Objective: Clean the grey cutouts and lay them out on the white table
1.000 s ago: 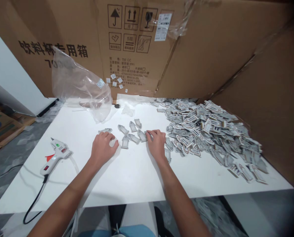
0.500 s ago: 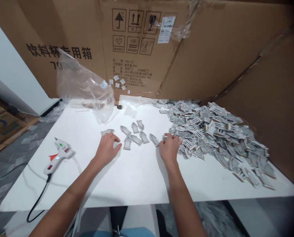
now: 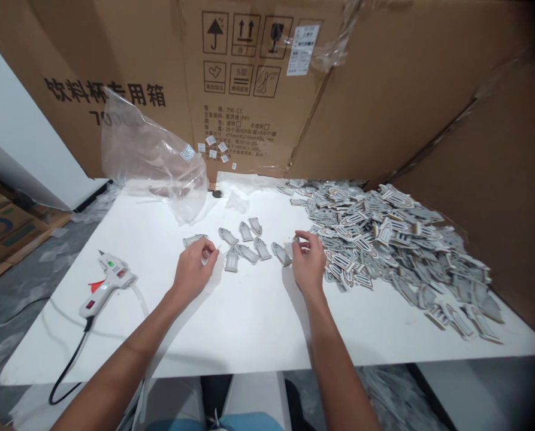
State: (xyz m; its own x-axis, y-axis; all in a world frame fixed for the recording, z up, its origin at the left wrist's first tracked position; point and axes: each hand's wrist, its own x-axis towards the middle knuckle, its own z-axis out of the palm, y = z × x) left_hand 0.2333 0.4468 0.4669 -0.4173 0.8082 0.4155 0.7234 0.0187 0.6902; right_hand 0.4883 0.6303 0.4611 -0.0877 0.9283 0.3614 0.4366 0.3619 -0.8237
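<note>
My left hand [image 3: 194, 263] is over the left part of the white table, thumb and forefinger pinched together. A thin pale sliver seems to show at its fingertips, too small to name. One grey tag-shaped piece [image 3: 194, 240] lies just behind that hand. My right hand [image 3: 310, 260] is closed on a small flat piece [image 3: 289, 247], mostly hidden by the fingers, beside the left edge of a big pile of grey cutouts [image 3: 361, 227]. Between my hands several loose grey tag-shaped pieces [image 3: 248, 254] lie flat, each with a small hole at one end.
A white glue gun [image 3: 108, 284] with a black cord lies at the left of the table [image 3: 231, 329]. A clear plastic bag [image 3: 154, 161] leans on the large cardboard wall [image 3: 249, 120] behind. Small stickers [image 3: 212, 154] are stuck to the cardboard.
My right hand has lifted slightly, its fingers closing on a piece from the table. My left thumb and forefinger have come together. The loose pieces between them have stayed put.
</note>
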